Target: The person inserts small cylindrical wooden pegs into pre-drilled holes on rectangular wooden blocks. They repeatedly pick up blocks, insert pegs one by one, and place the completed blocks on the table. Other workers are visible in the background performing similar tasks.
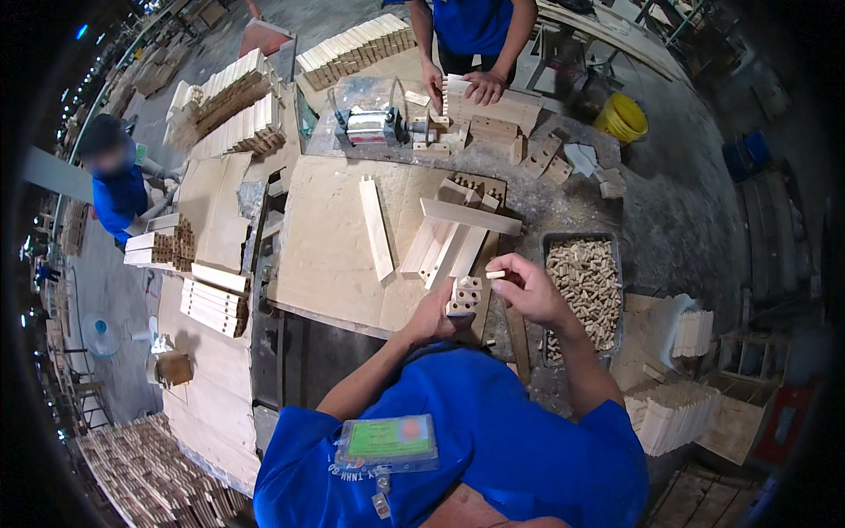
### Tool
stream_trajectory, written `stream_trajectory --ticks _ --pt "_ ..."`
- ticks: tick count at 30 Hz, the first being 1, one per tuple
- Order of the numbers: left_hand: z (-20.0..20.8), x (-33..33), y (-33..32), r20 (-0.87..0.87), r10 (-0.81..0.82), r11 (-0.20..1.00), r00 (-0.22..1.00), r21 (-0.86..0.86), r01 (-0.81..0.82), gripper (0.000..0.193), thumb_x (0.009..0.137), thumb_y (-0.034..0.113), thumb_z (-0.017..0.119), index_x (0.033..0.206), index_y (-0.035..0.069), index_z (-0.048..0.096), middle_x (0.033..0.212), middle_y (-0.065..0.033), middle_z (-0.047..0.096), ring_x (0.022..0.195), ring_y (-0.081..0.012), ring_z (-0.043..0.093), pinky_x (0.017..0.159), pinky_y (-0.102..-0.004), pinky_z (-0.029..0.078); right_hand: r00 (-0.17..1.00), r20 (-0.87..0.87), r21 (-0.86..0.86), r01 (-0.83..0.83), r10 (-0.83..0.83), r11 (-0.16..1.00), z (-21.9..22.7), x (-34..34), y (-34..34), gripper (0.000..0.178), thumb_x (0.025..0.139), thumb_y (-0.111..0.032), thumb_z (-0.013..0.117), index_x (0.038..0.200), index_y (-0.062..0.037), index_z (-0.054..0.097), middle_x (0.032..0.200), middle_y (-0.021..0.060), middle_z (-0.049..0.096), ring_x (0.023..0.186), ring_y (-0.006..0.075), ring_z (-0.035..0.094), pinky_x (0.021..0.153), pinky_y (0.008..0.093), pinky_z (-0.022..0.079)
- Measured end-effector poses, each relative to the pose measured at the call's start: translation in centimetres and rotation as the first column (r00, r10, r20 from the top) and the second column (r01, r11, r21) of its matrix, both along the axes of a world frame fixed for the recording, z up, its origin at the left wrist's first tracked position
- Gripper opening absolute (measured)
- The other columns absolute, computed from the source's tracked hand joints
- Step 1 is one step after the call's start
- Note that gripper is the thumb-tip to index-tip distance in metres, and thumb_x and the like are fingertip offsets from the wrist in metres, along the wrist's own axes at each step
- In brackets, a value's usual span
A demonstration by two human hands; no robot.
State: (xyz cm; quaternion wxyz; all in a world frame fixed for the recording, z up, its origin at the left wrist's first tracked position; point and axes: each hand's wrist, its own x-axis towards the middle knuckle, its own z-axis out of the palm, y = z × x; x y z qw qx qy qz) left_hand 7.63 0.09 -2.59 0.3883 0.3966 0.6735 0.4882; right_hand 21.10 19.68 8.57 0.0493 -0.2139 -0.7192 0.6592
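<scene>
My left hand (431,319) is closed round a small bundle of wooden bars (464,297), whose drilled ends face up with dark round holes. Between the thumb and fingers of my right hand (533,292) is a short wooden dowel (496,275), held just right of the bar ends and apart from them. Beside my right forearm stands a grey bin (619,290) heaped with loose dowels (581,295). Several pale wooden boards (444,246) lie in a crossed pile beyond my hands, and one long slat (376,227) rests alone to their left.
Across the table a co-worker's hands (484,88) rest on wooden pieces by a small machine (370,127). Another person (119,189) works at left near stacked slats (214,306). A yellow bucket (621,118) stands at far right, and more bars (673,418) are stacked at lower right.
</scene>
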Motion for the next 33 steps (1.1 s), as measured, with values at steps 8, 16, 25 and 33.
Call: stream_trajectory --ticks 8,16,25,33 --pt "1.2 0.0 0.1 -0.065 0.02 1.0 0.998 0.003 -0.02 0.055 0.085 0.026 0.085 0.129 0.008 0.059 0.114 -0.0203 0.072 0.108 -0.0419 0.07 0.093 -0.0467 0.056 0.993 0.094 0.158 0.052 -0.067 0.986 2.0 1.1 -0.4 0.014 0.103 -0.01 0.069 0.112 0.0003 0.071 0.09 0.0081 0.074 0.08 0.0153 0.072 0.074 0.0317 0.058" --pt "2.0 -0.1 0.2 -0.079 -0.005 0.999 0.997 -0.045 0.002 0.055 0.084 0.025 0.087 0.128 0.007 0.06 0.113 -0.0212 0.071 0.109 -0.0433 0.07 0.092 -0.0481 0.056 0.979 -0.054 0.681 -0.108 0.197 0.724 1.1 -0.1 -0.3 0.014 0.1 -0.014 0.069 0.11 -0.0034 0.071 0.095 0.0182 0.071 0.087 0.0395 0.072 0.077 0.047 0.057" --pt "1.4 -0.3 0.2 -0.11 -0.028 0.999 0.993 -0.036 0.025 0.058 0.082 0.027 0.087 0.128 0.007 0.058 0.115 -0.0222 0.071 0.11 -0.0446 0.068 0.093 -0.0492 0.055 0.906 0.142 0.859 -0.313 0.399 0.405 2.2 -1.6 0.1 0.01 0.095 -0.011 0.058 0.102 -0.0042 0.06 0.091 0.0162 0.063 0.088 0.0378 0.07 0.075 0.048 0.057" --pt "0.4 -0.2 0.2 -0.15 -0.043 0.999 0.988 -0.011 0.042 0.068 0.08 0.021 0.09 0.138 0.009 0.055 0.121 -0.0188 0.07 0.113 -0.0364 0.07 0.095 -0.0441 0.055 0.881 0.177 0.871 -0.347 0.438 0.348 2.9 -2.0 -0.3 0.01 0.093 -0.008 0.057 0.1 -0.002 0.057 0.091 0.0186 0.063 0.088 0.0403 0.07 0.076 0.0503 0.057"
